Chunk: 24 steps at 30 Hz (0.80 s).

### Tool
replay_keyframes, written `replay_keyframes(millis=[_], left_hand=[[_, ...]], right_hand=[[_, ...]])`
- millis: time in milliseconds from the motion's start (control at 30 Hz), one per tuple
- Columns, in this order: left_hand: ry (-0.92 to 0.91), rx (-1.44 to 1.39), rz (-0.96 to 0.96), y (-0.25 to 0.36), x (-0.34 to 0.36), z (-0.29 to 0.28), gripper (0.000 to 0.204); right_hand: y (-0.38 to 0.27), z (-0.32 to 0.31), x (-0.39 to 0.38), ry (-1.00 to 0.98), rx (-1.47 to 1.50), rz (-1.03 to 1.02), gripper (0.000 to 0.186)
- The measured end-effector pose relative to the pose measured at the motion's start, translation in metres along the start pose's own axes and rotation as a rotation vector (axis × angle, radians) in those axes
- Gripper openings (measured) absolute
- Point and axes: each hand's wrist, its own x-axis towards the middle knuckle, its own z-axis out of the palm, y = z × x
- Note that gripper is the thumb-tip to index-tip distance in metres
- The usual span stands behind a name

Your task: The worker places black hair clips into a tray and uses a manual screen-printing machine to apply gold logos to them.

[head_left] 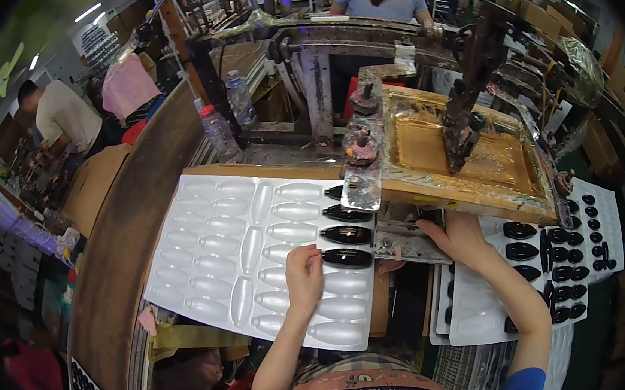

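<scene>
My left hand (305,277) is closed, its fingertips pinching the narrow end of a glossy black bottle-shaped piece (347,258). That piece lies in a white moulded tray (258,322) with rows of elongated hollows. Several matching black pieces (346,235) fill the hollows above it along the tray's right edge. My right hand (458,239) reaches beneath the wooden screen frame (471,203), beside a metal fixture (412,242). Its thumb stretches out apart from the palm; the frame hides its other fingers.
A second white tray (483,327) with black parts lies at the right. Above stands a stained metal press (316,97) carrying the frame. Plastic bottles (219,132) stand behind the left tray. A brown curved belt (118,244) runs along the left. Other people work farther off.
</scene>
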Motion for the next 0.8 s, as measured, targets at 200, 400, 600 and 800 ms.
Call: replay_keyframes(millis=[200, 400, 600, 800], left_hand=[[-0.090, 0.242, 0.184, 0.007, -0.008, -0.024, 0.031], [-0.542, 0.750, 0.250, 0.018, -0.035, -0.049, 0.074], [-0.404, 0.699, 0.251, -0.002, -0.038, -0.044, 0.093], [-0.395, 0.624, 0.280, -0.003, -0.040, -0.053, 0.095]], right_hand=[[0.001, -0.001, 0.004, -0.020, 0.035, 0.000, 0.055], [-0.015, -0.010, 0.009, -0.180, 0.103, 0.159, 0.056], [0.025, -0.001, -0.023, -0.058, 0.026, 0.126, 0.052], [0.083, -0.015, -0.061, 0.190, 0.298, 0.430, 0.036]])
